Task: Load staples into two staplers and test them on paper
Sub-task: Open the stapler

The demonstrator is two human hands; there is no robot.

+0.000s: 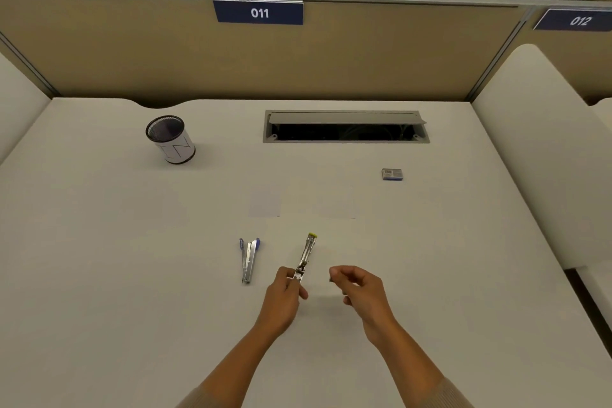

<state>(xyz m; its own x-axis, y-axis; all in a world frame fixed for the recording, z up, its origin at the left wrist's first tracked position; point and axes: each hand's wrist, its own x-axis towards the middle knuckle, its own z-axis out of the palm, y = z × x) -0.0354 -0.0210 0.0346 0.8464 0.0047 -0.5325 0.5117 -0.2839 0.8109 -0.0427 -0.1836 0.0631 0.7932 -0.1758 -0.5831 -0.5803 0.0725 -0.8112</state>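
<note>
Two staplers lie on the desk, both with their long axes running away from the person. The blue stapler rests untouched on the left, its arms spread in a narrow V. The yellow-tipped stapler lies just to its right, yellow end farthest from the person and leaning slightly right. The left hand pinches its near end between thumb and fingers.

The right hand hovers to the right of that near end, close but apart. Its fingers are curled, thumb and forefinger pinching a small dark item, probably a strip of staples; it is too small to confirm.

The loading move likely requires the right hand to travel left and align the item with the stapler's long axis. The staple box sits well beyond the right hand. A faint pale rectangle beyond the staplers may be the paper.
</note>
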